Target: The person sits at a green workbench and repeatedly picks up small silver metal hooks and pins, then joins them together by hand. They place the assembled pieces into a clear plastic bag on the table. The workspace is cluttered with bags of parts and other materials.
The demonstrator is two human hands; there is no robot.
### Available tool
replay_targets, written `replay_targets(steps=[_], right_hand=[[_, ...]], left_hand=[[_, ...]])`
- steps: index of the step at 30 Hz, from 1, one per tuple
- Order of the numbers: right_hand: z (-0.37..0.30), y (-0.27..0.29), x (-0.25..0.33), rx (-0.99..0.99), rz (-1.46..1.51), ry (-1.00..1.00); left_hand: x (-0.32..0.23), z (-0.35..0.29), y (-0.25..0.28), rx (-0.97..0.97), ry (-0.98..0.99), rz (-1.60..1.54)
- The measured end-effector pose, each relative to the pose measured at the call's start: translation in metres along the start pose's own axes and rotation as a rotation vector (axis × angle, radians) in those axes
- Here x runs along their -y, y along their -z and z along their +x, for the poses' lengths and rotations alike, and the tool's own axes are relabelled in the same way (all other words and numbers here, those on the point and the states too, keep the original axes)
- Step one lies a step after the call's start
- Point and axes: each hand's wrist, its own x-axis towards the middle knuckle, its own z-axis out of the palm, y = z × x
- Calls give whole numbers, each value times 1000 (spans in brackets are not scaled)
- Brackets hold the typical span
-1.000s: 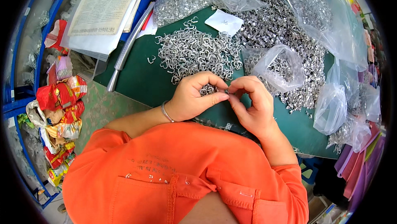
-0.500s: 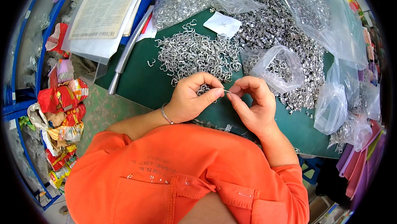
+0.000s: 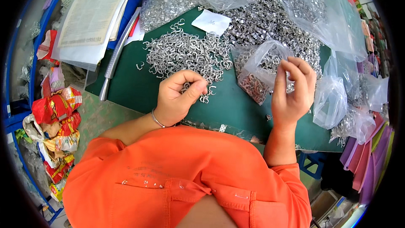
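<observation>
My left hand (image 3: 179,97) is curled above the near edge of a pile of small silvery curved metal hooks (image 3: 185,53), its thumb pressed against the index finger. Several hooks show in the loop of these fingers; I cannot tell whether they lie in the palm or on the table beneath. My right hand (image 3: 293,91) is raised over a clear plastic bag (image 3: 249,70) partly filled with similar metal pieces. Its thumb and index fingertips are close together by the bag's mouth, and anything between them is too small to make out.
Behind the bag spreads a large heap of darker metal pieces (image 3: 270,15). A big clear bag (image 3: 333,21) lies over its far right. White paper (image 3: 212,22), a metal tube-like rod (image 3: 114,65) and a newspaper (image 3: 90,21) rest on the green table (image 3: 236,120).
My hands have separated. The right one has moved right and up over the plastic bag, away from the thin metal piece both were pinching. The whole view has shifted slightly.
</observation>
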Motion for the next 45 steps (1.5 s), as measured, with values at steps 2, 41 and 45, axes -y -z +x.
replay_targets(steps=[2,41,45], right_hand=[[-7,-3,7,60,93,156],[-30,-26,22,449,816,-240],[-10,-11,19,184,508,140]], left_hand=[[2,0,1,-36,-23,-39],[-4,9,1,155,-294,383],[-4,8,2,79,-324,339]])
